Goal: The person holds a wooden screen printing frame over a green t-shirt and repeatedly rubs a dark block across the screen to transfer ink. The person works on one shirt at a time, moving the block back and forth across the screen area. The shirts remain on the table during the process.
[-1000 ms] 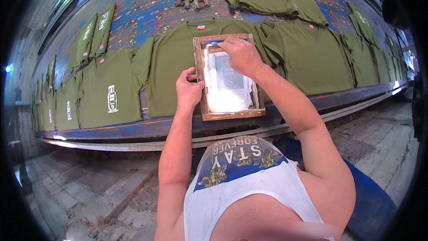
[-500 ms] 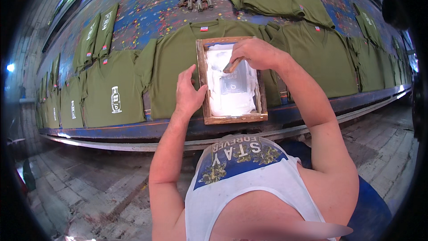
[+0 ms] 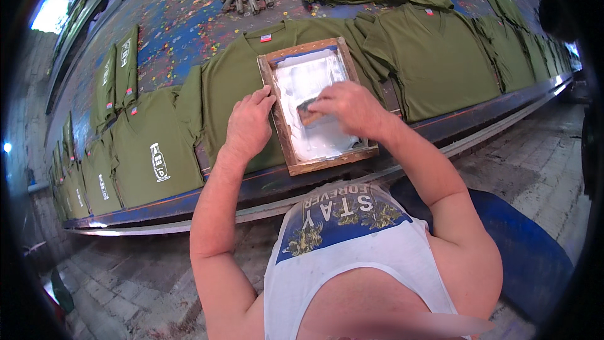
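While the left hand (image 3: 251,123) lies against its left rail, a rectangular frame (image 3: 333,159) of rough, stained wood sits askew on a smooth olive shirt (image 3: 236,75), its lower end by the tabletop's (image 3: 182,31) near edge. Inside: glossy white paste (image 3: 296,79), thick and ridged along the rails, thinner and greyish mid-panel. Right hand (image 3: 352,110): grip closed on a small squeegee (image 3: 309,111), a brown block, greyish on top, over the paste. Left grip: fingers bent; cannot tell whether they clamp the rail. Dull grey cylinders (image 3: 253,0) heaped toward the tabletop's far edge.
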`<state>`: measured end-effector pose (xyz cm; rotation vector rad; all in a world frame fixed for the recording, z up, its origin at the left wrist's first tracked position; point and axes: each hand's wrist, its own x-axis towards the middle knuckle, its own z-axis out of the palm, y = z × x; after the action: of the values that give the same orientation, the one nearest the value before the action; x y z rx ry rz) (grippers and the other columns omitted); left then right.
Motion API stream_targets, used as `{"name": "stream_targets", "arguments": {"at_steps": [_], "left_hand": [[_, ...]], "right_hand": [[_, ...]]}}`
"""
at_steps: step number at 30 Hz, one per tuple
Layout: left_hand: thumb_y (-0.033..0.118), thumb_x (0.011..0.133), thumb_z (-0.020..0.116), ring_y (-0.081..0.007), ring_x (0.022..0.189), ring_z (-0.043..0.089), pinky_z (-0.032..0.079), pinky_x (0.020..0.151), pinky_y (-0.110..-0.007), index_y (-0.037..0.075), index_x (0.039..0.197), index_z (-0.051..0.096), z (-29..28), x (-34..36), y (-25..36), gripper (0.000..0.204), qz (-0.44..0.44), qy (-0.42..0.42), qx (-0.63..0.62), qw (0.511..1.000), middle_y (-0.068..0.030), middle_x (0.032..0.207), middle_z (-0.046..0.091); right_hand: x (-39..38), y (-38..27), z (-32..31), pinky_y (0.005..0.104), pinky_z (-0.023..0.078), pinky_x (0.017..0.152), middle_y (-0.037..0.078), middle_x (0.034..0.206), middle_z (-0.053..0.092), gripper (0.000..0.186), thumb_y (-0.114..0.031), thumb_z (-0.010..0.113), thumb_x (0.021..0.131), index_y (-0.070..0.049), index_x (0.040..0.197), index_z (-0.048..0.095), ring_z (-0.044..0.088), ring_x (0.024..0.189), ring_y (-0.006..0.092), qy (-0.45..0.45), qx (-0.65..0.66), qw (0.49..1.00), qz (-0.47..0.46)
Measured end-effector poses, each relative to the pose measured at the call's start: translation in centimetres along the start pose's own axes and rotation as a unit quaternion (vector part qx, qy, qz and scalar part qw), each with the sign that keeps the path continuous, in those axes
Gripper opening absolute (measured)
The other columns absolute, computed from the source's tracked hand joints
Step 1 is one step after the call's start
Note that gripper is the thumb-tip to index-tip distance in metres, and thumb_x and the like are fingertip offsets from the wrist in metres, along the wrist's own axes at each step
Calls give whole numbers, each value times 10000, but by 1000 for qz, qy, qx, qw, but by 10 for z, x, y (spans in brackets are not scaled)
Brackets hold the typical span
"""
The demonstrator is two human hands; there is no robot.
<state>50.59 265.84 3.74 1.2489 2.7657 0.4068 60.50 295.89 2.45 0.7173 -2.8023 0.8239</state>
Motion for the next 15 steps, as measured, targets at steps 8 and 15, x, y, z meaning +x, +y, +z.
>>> {"name": "stream_targets", "arguments": {"at_steps": [8,15], "left_hand": [[64,912,835,-364,1220,756,610,1044,-513,20,1230,793,-8,9,-2,323,24,-15,-15,999,-140,1431,728],[170,847,956,-351,1160,774,631,975,-517,22,1127,798,-23,18,11,355,14,-73,42,996,-137,1305,729]], "right_hand": [[-70,-82,11,479,618,966,103,1126,797,353,-43,774,863,-75,1207,847,774,1096,322,46,21,998,43],[-51,-68,-11,506,602,980,166,1106,786,314,33,719,871,-25,1169,801,748,1102,408,41,76,992,93]]}}
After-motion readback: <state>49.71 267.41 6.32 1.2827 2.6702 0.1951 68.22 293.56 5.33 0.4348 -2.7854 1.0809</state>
